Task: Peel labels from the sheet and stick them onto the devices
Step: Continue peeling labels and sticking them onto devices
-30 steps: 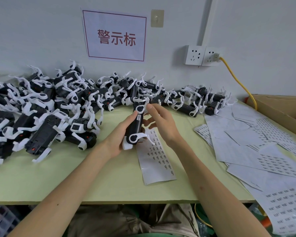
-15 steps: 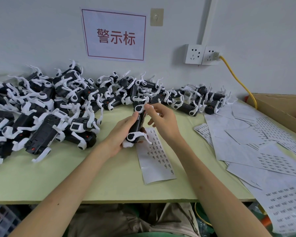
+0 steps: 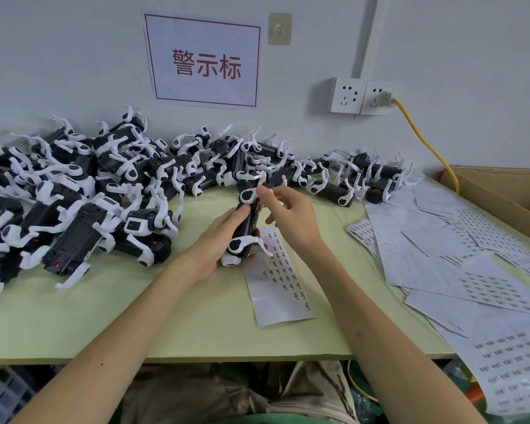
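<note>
My left hand (image 3: 214, 243) grips a black device with white legs (image 3: 246, 221), held on end over the middle of the green table. My right hand (image 3: 288, 212) is at the device's upper end, thumb and forefinger touching it near the top white leg; whether a label sits under the fingertips is hidden. A narrow label sheet (image 3: 280, 280) with small printed labels lies flat on the table just right of and under the device.
A large heap of black-and-white devices (image 3: 83, 191) fills the table's left and back. Loose label sheets (image 3: 459, 249) cover the right side and hang over the front corner. A cardboard box (image 3: 508, 191) stands far right; a yellow cable (image 3: 423, 142) runs from the wall sockets.
The device has tilted more upright and shifted slightly away from me. My right hand's fingertips moved up from its middle to its upper end.
</note>
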